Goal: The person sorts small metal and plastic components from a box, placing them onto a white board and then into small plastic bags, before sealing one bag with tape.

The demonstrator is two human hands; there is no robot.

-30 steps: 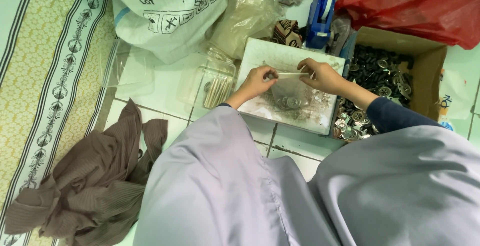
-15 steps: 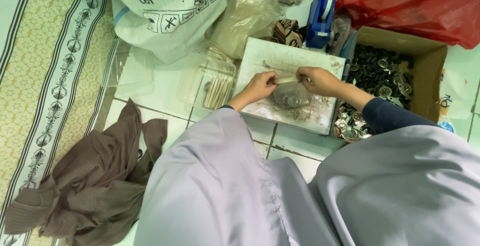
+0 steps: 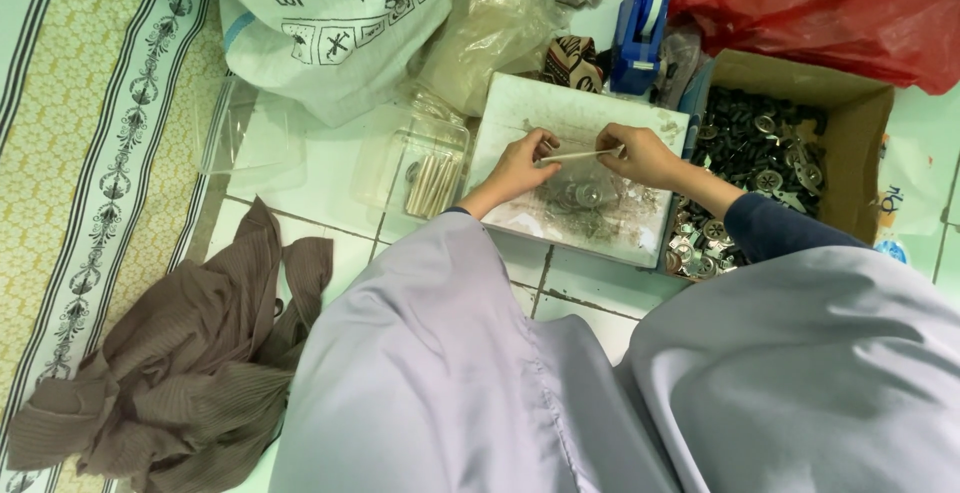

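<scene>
My left hand (image 3: pixel 524 161) and my right hand (image 3: pixel 637 154) each pinch one end of a thin pale stick (image 3: pixel 580 155), held level above a white board (image 3: pixel 520 103) on the tiled floor. Below the stick, a few small round metal parts (image 3: pixel 583 196) lie on the board's grimy middle. Both arms come out of wide lilac sleeves; a dark blue cuff shows on the right wrist.
A cardboard box (image 3: pixel 858 153) of dark round metal parts stands right of the board. A clear tub of pale sticks (image 3: pixel 432 178) sits to its left. White sack (image 3: pixel 330 23), red plastic bag (image 3: pixel 830 3) and blue tape dispenser (image 3: pixel 638 38) lie behind; brown cloth (image 3: pixel 190 353) on a patterned mat.
Both hands have lifted slightly and drawn apart along the stick, which now lies level between them. The round parts stay on the board.
</scene>
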